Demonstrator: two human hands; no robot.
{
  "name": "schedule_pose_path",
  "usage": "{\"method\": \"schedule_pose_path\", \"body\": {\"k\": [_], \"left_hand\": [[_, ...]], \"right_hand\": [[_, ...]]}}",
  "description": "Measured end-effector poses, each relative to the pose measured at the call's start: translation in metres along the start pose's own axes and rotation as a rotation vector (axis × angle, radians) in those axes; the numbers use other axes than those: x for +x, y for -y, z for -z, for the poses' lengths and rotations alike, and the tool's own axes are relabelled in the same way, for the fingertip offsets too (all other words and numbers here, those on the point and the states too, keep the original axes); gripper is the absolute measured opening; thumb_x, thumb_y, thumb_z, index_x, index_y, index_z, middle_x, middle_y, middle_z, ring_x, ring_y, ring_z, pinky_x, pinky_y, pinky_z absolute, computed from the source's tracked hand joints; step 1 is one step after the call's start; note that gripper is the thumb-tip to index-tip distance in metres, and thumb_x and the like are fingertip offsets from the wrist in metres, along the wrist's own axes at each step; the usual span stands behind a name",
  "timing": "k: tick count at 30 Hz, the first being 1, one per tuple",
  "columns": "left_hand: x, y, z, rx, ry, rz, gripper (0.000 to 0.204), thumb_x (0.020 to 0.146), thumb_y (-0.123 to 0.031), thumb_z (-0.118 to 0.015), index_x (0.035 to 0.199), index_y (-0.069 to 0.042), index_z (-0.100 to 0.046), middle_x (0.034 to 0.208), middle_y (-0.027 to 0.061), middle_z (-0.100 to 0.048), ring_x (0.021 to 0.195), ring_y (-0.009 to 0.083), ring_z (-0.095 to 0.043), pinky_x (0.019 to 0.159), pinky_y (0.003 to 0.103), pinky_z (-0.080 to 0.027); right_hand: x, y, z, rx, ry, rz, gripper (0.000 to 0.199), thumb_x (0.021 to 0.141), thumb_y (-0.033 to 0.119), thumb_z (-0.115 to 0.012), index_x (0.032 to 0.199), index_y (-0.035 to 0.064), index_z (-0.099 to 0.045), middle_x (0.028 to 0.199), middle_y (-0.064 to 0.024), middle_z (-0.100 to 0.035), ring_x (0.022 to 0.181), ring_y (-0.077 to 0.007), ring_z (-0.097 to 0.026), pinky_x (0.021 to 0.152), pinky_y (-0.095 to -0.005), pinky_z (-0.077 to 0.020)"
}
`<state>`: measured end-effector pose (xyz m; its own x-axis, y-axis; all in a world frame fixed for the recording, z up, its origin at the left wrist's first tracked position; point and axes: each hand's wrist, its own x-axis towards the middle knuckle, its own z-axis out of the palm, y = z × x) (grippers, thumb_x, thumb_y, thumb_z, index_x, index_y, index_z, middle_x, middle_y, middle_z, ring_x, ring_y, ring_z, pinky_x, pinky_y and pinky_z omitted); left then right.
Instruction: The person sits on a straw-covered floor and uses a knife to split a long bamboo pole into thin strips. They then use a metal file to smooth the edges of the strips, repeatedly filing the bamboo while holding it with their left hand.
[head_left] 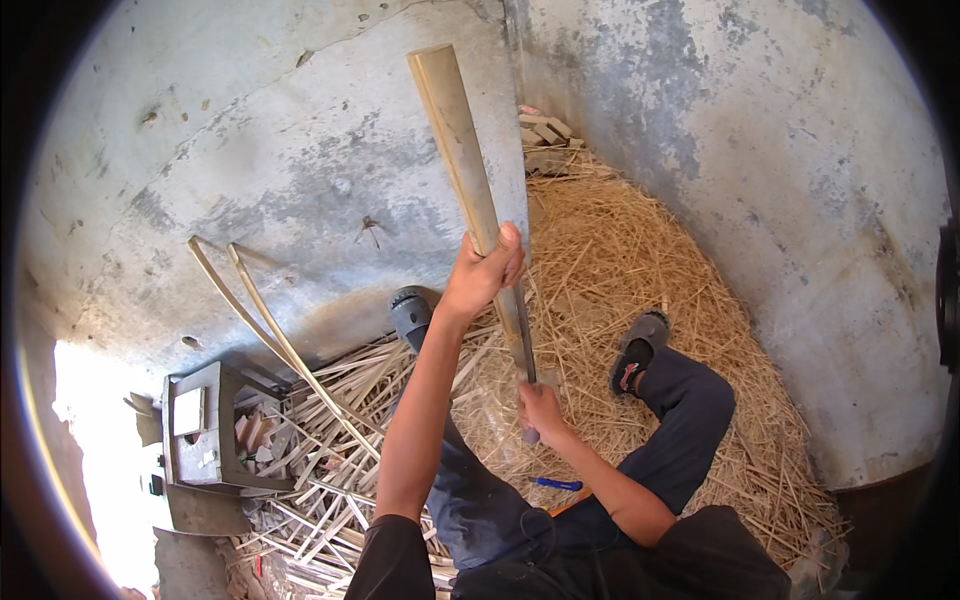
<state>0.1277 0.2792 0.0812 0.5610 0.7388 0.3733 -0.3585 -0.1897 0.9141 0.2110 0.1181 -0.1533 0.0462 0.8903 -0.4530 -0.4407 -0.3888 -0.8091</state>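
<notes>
A long split length of bamboo [447, 120] stands upright in front of me, wide at its far end. My left hand [482, 270] is closed around its middle. Lower down, my right hand [541, 408] grips a knife, whose dark narrow blade [526, 340] lies along the lower part of the bamboo. A greyish handle end pokes out below the fist. How far the blade enters the bamboo, if at all, I cannot tell. Between my legs lies a blue pen-like tool [556, 484].
Bamboo shavings [620, 250] heap up against the right wall [800, 200]. Split strips [330, 400] lie at left, with two long bent strips [265, 335] leaning on the left wall. A grey box-like stand [200, 465] is beside a bright opening. Bricks [545, 130] sit in the corner.
</notes>
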Motion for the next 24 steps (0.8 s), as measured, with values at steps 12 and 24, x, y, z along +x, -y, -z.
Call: {"method": "schedule_pose_path", "body": {"k": [12, 24], "left_hand": [[-0.011, -0.008, 0.008, -0.016, -0.041, -0.001, 0.048, 0.109, -0.044, -0.046, 0.072, -0.014, -0.036, 0.059, -0.0035, -0.030, 0.051, 0.0104, -0.031, 0.049, 0.029, -0.027], [-0.028, -0.015, 0.057, 0.071, -0.064, -0.036, 0.051, 0.105, -0.062, -0.041, 0.089, -0.013, -0.046, 0.071, -0.0002, -0.039, 0.065, 0.0141, -0.043, 0.065, 0.032, -0.038]], "right_hand": [[0.027, -0.134, 0.086, -0.092, -0.188, -0.402, 0.028, 0.097, 0.030, -0.060, 0.091, 0.0049, -0.050, 0.061, -0.0036, -0.047, 0.044, -0.0157, -0.040, 0.042, -0.0328, -0.0349], [0.031, -0.114, 0.076, -0.101, -0.430, -0.175, 0.032, 0.091, 0.031, -0.069, 0.079, 0.0085, -0.050, 0.055, -0.0032, -0.048, 0.041, -0.0165, -0.046, 0.039, -0.0341, -0.0389]]}}
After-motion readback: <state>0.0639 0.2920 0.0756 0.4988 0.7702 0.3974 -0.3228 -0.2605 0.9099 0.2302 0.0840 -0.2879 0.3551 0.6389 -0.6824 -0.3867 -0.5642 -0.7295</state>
